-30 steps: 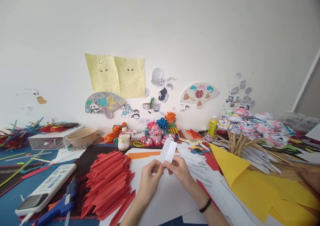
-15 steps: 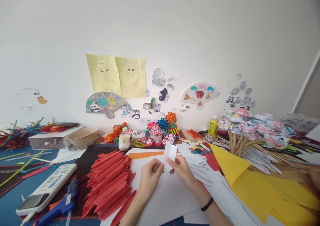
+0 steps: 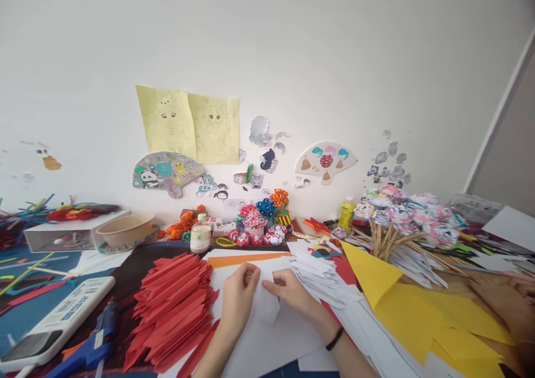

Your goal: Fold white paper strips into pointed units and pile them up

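Observation:
A small folded piece of white paper (image 3: 266, 306) hangs between my two hands above a large white sheet (image 3: 271, 344). My left hand (image 3: 241, 290) has thumb and forefinger pinched at the paper's upper left edge. Across from it, my right hand (image 3: 290, 294) grips the upper right edge with thumb and curled fingers; a black band circles that wrist. Left of my hands lies a stack of folded red paper strips (image 3: 175, 311). To the right is a loose pile of folded white paper strips (image 3: 320, 280). White on white makes the held paper's outline faint.
A glue gun (image 3: 94, 339) and a white power strip (image 3: 58, 316) lie at left. Behind stand a small bottle (image 3: 200, 234) and craft flowers (image 3: 254, 219). Paper roses on sticks (image 3: 409, 211) and yellow sheets (image 3: 438, 316) are at right, near another person's hand (image 3: 501, 297).
The white paper, upright above my fingers before, now hangs below them. My hands have shifted slightly left in view, as has the whole scene. More of the other person's hand shows at right.

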A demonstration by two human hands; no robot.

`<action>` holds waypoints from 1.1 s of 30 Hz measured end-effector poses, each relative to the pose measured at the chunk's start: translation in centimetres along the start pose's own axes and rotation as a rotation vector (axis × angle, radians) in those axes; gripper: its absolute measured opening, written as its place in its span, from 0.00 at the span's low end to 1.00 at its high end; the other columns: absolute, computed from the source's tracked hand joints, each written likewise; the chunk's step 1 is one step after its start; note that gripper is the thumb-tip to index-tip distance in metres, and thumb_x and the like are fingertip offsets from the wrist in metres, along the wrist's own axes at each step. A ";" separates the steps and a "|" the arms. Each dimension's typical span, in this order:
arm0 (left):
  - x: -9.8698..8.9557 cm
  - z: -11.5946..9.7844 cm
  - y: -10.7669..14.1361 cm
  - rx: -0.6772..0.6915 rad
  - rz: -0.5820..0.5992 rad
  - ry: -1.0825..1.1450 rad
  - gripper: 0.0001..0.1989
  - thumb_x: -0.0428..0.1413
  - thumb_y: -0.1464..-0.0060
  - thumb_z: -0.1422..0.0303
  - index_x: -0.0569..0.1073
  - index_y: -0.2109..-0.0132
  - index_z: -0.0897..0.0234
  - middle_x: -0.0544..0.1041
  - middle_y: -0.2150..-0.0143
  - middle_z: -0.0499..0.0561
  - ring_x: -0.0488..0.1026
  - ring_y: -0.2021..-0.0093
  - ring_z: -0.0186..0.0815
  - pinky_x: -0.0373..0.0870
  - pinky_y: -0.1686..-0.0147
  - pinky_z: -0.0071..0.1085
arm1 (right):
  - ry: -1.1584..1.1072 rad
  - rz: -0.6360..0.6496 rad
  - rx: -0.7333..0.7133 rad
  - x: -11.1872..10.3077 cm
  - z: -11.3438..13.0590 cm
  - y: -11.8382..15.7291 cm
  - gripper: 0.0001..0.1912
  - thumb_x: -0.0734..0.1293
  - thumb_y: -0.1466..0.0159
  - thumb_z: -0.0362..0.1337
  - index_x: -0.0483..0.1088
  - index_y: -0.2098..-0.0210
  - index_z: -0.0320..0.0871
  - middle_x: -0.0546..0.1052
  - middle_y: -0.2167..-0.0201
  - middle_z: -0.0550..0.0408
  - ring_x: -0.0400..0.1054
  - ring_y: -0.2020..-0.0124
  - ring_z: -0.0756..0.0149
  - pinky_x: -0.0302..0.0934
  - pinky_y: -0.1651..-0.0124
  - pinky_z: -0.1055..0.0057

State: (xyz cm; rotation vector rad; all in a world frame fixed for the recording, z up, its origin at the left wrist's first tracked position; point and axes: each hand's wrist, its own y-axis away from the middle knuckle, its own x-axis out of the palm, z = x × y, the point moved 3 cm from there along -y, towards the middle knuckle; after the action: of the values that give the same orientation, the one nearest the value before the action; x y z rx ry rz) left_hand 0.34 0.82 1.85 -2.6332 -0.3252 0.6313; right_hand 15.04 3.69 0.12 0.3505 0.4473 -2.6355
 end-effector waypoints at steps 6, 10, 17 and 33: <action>0.1 0.4 -0.2 -0.042 0.010 -0.010 0.12 0.54 0.49 0.59 0.70 0.70 0.64 0.74 0.77 0.48 0.69 0.78 0.34 0.60 0.76 0.26 | 0.028 -0.106 -0.024 -0.4 -0.7 -0.5 0.27 0.65 0.42 0.52 0.46 0.83 0.45 0.47 0.82 0.65 0.42 0.80 0.75 0.36 0.77 0.74; -0.1 0.3 0.1 -0.022 -0.044 -0.061 0.12 0.53 0.48 0.60 0.68 0.72 0.63 0.73 0.78 0.46 0.68 0.78 0.33 0.60 0.76 0.26 | 0.059 -0.138 -0.024 -0.4 -0.6 -0.4 0.28 0.66 0.44 0.51 0.45 0.82 0.45 0.45 0.82 0.65 0.40 0.79 0.75 0.35 0.77 0.74; -0.1 -1.2 1.0 0.263 -0.095 -0.384 0.11 0.46 0.40 0.64 0.67 0.68 0.61 0.73 0.71 0.50 0.71 0.71 0.36 0.62 0.72 0.28 | 0.048 -0.161 -0.014 -0.2 -0.8 -0.5 0.28 0.67 0.44 0.52 0.44 0.82 0.45 0.45 0.81 0.65 0.39 0.79 0.75 0.34 0.78 0.74; 0.5 -1.5 1.6 0.662 -0.048 -0.731 0.11 0.44 0.38 0.73 0.71 0.57 0.64 0.75 0.64 0.54 0.70 0.66 0.40 0.63 0.66 0.34 | 0.053 -0.210 -0.060 -0.5 -0.1 -0.5 0.29 0.67 0.45 0.52 0.43 0.82 0.45 0.44 0.81 0.64 0.39 0.79 0.75 0.34 0.78 0.73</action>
State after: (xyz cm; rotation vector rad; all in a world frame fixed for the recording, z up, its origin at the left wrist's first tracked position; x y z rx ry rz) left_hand 1.69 -1.00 2.20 -1.6955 -0.3089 1.3958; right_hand 15.22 4.34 0.29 0.3736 0.6093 -2.8139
